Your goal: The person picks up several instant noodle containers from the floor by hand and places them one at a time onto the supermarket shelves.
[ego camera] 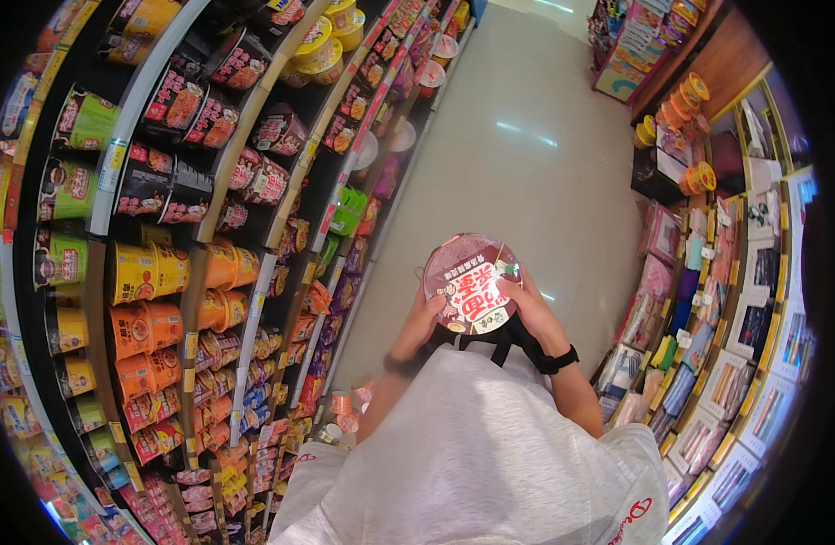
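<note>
A round instant noodle bowl point(473, 255) is held in front of my waist, its printed maroon and white lid facing up. On its left side, my left hand point(424, 317) grips the rim with the thumb on the lid edge. My right hand point(529, 303) clasps the opposite side, its thumb resting on top of the lid. Most of the fingers of both hands are hidden under the bowl. Similar dark maroon noodle bowls point(264, 178) stand on the shelving to my left.
Tall shelves point(213, 170) packed with noodle tubs and packets run along my left. Orange noodle tubs point(148, 330) sit on them. A tiled aisle floor point(499, 177) stretches ahead. To the right, shelves hold folded textiles point(690, 327); several orange tubs point(693, 102) stand near a black box point(652, 167).
</note>
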Demonstrator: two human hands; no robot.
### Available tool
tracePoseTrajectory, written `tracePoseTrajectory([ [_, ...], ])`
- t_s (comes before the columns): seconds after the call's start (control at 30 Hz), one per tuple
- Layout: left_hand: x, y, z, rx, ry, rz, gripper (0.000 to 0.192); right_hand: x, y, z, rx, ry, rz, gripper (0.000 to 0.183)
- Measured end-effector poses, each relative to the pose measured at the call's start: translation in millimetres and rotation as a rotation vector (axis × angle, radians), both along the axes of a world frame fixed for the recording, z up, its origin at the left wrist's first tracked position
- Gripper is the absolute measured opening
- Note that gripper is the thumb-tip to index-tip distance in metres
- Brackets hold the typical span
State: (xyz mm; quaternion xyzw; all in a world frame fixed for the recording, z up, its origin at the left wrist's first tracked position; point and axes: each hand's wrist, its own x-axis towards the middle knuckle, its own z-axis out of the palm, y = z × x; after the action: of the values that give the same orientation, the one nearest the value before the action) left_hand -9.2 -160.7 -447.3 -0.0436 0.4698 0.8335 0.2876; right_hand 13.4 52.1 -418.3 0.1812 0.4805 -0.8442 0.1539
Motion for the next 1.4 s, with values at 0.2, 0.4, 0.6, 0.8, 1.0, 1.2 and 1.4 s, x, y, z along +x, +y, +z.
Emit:
tracePoseTrajectory([
  [0.2,-44.9,1.0,-10.0,-0.025,-0.048,0.07,0.077,-54.3,4.4,-18.8,0.045,0.016,0.038,0.036],
  [0.4,-111.7,7.4,-11.7,-0.02,-0.114,0.114,0.064,-122.7,4.9,-17.5,0.074,0.023,0.067,0.036],
  [0.6,-206.4,11.2,39.1,0.018,-0.11,0.155,0.072,-215.6,-4.9,-12.5,0.119,-0.001,0.134,0.034],
  [0.8,-292.2,-41.9,4.8,-0.053,-0.083,0.258,0.072,-318.3,-42.6,-11.0,0.101,0.007,0.267,0.053],
  [1.0,-334.5,-115.4,-47.3,-0.125,0.052,0.368,0.088,-413.6,-102.5,-43.3,-0.047,0.03,0.401,0.048],
  [1.2,-373.2,-122.3,6.0,-0.126,0.035,0.749,0.087,-480.8,-152.6,-47.1,-0.224,-0.146,0.476,0.037],
  [1.4,-407.4,-154.3,-24.8,-0.098,-0.133,1.02,0.083,-531.9,-177.1,-42.9,-0.324,-0.12,0.578,0.042],
])
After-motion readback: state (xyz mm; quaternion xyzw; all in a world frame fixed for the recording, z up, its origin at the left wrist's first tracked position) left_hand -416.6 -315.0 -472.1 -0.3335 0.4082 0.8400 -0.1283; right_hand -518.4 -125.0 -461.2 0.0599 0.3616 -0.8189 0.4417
